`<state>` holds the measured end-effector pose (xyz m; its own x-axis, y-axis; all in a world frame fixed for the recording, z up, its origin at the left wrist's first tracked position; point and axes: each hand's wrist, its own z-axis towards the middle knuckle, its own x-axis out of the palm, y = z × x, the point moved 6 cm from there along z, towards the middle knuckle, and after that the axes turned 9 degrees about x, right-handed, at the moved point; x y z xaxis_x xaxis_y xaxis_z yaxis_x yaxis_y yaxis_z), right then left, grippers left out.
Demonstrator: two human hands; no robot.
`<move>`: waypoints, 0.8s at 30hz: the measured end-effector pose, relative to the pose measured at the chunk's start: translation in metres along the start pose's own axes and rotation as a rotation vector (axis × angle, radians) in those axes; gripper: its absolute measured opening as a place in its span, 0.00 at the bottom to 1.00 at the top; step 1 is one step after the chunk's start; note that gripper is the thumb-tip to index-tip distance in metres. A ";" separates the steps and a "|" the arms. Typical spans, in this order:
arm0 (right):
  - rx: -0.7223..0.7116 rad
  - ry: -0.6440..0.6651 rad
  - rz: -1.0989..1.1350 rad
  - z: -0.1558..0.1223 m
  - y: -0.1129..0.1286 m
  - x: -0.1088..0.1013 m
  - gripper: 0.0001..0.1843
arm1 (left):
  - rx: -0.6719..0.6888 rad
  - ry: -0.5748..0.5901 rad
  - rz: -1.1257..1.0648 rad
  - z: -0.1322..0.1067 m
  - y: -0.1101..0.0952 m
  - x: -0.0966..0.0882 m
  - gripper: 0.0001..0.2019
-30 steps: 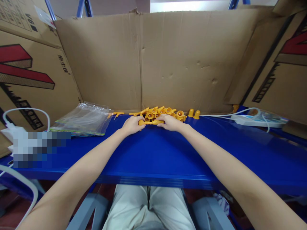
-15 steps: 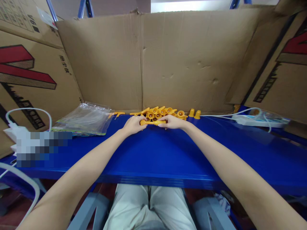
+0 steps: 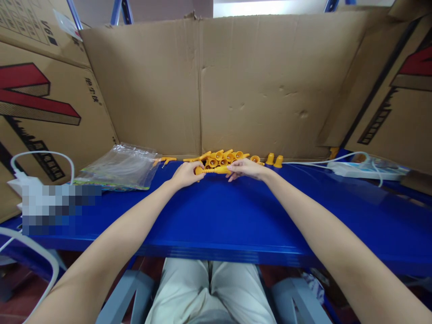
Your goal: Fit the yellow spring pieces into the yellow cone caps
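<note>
A yellow plastic piece with a ribbed shaft and a wider right part (image 3: 215,170) lies level between my hands, just above the blue tabletop. My left hand (image 3: 185,174) pinches its rounded left end between thumb and fingers. My right hand (image 3: 247,168) grips its right end with the fingertips, its lower fingers hanging loose. Right behind them is a pile of yellow cup-shaped pieces (image 3: 222,161), their hollow mouths facing me. My right fingers hide part of that pile.
Two yellow caps (image 3: 274,160) stand right of the pile. Thin yellow branched pieces (image 3: 166,161) lie to the left, by clear plastic bags (image 3: 119,168). Cardboard (image 3: 270,81) walls the back of the blue table (image 3: 216,216). A white power strip (image 3: 367,170) sits at right.
My right fingers have loosened and shifted slightly along the yellow piece, so more of its wider part shows. My left hand keeps its hold, having moved slightly left.
</note>
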<state>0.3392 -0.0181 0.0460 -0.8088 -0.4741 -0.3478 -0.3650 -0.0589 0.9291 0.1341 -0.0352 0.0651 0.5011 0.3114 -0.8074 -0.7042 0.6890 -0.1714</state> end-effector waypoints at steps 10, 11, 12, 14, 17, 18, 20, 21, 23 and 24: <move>0.209 -0.022 0.066 0.002 -0.009 0.014 0.31 | -0.030 0.026 -0.035 0.000 0.000 0.002 0.10; 0.214 -0.027 0.071 0.002 -0.009 0.014 0.31 | -0.034 0.022 -0.045 0.000 0.000 0.001 0.10; 0.217 -0.034 0.070 0.003 -0.009 0.014 0.31 | -0.038 0.018 -0.059 0.000 0.000 0.001 0.10; 0.222 -0.044 0.043 0.004 -0.010 0.013 0.32 | -0.052 0.010 -0.091 0.000 0.000 0.001 0.10; 0.211 -0.067 -0.071 0.004 -0.011 0.008 0.35 | -0.092 0.011 -0.136 0.001 0.001 0.001 0.09; 0.174 -0.087 -0.120 0.004 -0.009 0.006 0.34 | -0.106 0.015 -0.149 0.001 0.002 0.001 0.09; 0.014 -0.177 -0.245 0.003 0.001 0.001 0.30 | -0.134 0.022 -0.172 0.002 0.002 0.001 0.08; -0.102 -0.240 -0.332 0.001 0.009 0.000 0.27 | -0.148 0.024 -0.181 0.002 0.003 0.001 0.08; -0.345 -0.363 -0.574 -0.006 0.025 0.003 0.25 | -0.179 0.025 -0.197 0.002 0.004 0.001 0.09; -0.447 -0.407 -0.713 -0.009 0.031 0.007 0.23 | -0.192 0.027 -0.208 0.002 0.004 0.001 0.09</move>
<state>0.3262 -0.0317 0.0734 -0.5922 0.1434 -0.7929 -0.6946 -0.5897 0.4121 0.1328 -0.0309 0.0648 0.6330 0.1570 -0.7580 -0.6712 0.5992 -0.4364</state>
